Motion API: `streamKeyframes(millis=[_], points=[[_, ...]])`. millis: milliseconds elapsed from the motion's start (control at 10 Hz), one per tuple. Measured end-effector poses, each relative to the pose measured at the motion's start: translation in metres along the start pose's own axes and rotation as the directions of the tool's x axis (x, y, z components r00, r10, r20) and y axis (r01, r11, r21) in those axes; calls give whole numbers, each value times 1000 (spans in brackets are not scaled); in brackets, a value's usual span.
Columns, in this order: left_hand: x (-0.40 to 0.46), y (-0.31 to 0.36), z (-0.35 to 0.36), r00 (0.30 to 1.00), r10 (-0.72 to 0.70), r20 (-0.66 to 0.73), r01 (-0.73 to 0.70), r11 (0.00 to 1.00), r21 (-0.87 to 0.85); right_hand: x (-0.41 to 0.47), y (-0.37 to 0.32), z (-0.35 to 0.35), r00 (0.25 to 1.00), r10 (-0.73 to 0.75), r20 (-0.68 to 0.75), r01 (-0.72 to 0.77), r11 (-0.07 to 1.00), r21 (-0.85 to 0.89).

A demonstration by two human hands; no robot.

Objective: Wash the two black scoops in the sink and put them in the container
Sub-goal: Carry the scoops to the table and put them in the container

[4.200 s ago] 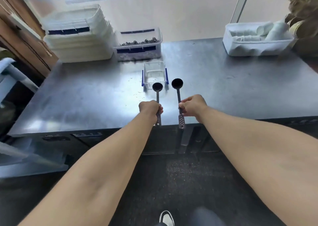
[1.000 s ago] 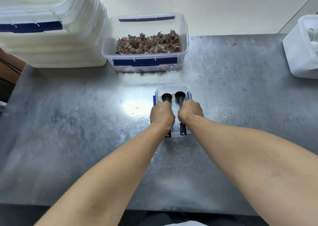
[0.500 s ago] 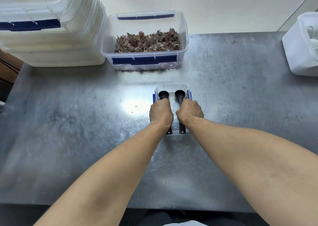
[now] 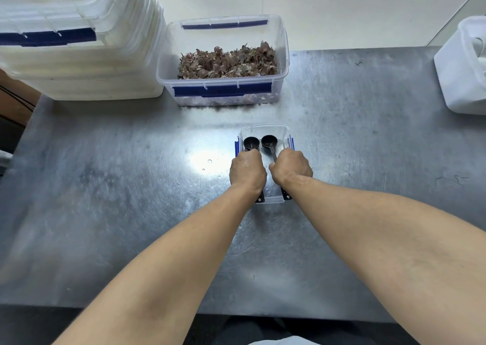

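Spanning frame, steel counter [image 4: 105,187]: bare stretch left, stacked tubs [image 4: 79,55] far-left. Left hand [image 4: 247,172] fisted round left scoop [image 4: 251,143]; right hand [image 4: 290,167] grips right scoop [image 4: 269,141]; both bowls inside small container [image 4: 264,129]. White bin [image 4: 457,82] far right.

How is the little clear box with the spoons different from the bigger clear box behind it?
The small container is much smaller than the big container behind it. The small container holds two black scoops, while the big container holds dried brownish leafy bits. The left hand and right hand are over the small container, gripping the scoops; nobody touches the big container. Both are clear plastic with blue clips, standing on the metal table.
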State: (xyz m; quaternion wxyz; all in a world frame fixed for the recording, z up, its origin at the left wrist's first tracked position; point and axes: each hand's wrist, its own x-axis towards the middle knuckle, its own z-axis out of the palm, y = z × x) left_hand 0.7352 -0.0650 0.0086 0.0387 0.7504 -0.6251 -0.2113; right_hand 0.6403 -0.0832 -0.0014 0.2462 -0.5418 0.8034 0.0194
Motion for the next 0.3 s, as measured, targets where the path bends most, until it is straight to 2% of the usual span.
streamKeyframes(millis=[100, 300], points=[[-3, 2, -2, 999, 12, -38, -12, 1000, -2, -1, 1, -2, 1000, -14, -20, 14, 999, 31], [-8, 0, -13, 981, 149, -128, -147, 989, 26, -5, 11, -15, 949, -312, -50, 314, 949, 31]])
